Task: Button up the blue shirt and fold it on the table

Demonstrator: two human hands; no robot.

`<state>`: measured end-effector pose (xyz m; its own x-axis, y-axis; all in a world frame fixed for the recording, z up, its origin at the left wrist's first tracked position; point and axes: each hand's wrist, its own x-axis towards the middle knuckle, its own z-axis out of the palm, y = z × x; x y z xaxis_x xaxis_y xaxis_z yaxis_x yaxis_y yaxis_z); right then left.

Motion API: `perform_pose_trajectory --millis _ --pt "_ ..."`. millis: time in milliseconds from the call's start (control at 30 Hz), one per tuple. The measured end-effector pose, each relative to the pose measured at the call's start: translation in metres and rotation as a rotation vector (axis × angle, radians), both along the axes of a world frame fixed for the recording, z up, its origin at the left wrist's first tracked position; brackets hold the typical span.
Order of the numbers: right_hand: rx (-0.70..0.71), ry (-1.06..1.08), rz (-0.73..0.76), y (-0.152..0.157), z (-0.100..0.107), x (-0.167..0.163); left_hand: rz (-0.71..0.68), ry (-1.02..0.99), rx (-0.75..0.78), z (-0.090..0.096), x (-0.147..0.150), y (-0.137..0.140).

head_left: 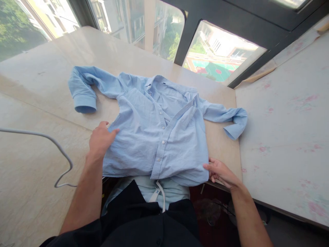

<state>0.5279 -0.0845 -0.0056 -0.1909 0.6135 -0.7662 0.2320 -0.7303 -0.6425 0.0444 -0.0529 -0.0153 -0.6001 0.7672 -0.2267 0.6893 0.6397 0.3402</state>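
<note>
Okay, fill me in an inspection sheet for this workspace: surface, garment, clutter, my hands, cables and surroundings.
Surface: pale beige, stone-look ledge, a seam crossing its left part.
Garment: light-blue, long-sleeved cloth shirt with white buttons, spread front up, wrinkled, neck open, both sleeves bent.
Clutter: dim shapes below the ledge, too dark to identify.
Hands: left hand at the shirt's side edge, thumb and finger apart; right hand at its lower corner, grip unclear.
Cables: thin grey cable curving over the ledge, left of the left forearm.
Surroundings: dark-framed glass windows ahead; white, pink-flowered wall at right.
</note>
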Motion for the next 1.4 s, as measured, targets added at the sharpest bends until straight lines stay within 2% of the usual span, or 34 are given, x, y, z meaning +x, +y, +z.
perform_pose_trajectory --millis 133,267,500,600,667,767,867,1000,1167,1400 --pt "0.078 -0.025 -0.011 -0.002 0.004 0.015 0.008 0.018 0.061 0.005 -0.002 0.005" --pt "0.071 -0.085 -0.050 0.002 0.010 0.031 0.043 0.035 0.092 0.008 0.002 0.008" --pt "0.156 -0.147 0.051 0.003 0.004 0.024 -0.040 0.109 0.116 -0.002 0.018 -0.002" --pt "0.245 -0.290 0.032 0.006 0.000 0.020 -0.104 0.159 0.183 -0.004 0.029 -0.004" --pt "0.368 -0.419 -0.025 0.012 -0.002 0.017 -0.171 0.161 0.259 -0.002 0.040 -0.003" --pt "0.594 -0.539 -0.092 0.026 -0.003 0.003 -0.283 0.115 0.397 0.002 0.060 0.001" --pt "0.729 -0.461 -0.076 0.042 -0.002 -0.021 -0.394 0.023 0.473 0.005 0.081 0.009" --pt "0.800 -0.308 0.033 0.063 0.001 -0.061 -0.497 -0.094 0.508 0.000 0.102 0.021" --pt "0.861 -0.249 0.137 0.085 0.001 -0.097 -0.540 -0.209 0.481 -0.012 0.114 0.039" --pt "0.939 -0.245 0.240 0.107 -0.011 -0.121 -0.496 -0.249 0.499 -0.014 0.134 0.064"
